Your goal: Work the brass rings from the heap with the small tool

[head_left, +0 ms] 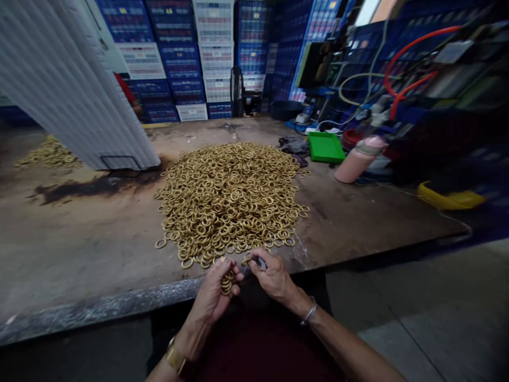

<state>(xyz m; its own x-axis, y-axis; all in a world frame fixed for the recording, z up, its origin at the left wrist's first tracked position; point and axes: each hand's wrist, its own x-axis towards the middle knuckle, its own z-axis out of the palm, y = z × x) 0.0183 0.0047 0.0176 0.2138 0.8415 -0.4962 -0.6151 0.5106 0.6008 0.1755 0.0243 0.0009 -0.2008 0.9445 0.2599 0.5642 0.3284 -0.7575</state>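
Note:
A wide heap of brass-coloured rings (234,196) lies on the worktable in front of me. At the table's front edge, my left hand (217,289) is curled around several stacked brass rings (226,284). Close to its right, my right hand (274,273) is closed, with one brass ring (246,260) at its fingertips. A small dark grey object (261,263) shows between the right thumb and fingers; its kind is unclear. Both hands are just in front of the heap's near edge, apart from each other.
A tall white ribbed panel (91,95) stands left, with a smaller ring pile (50,154) beyond. To the right are a green tray (326,147), a pink bottle (358,162) and a yellow tray (449,197). A person's red sleeve (124,89) shows behind the panel.

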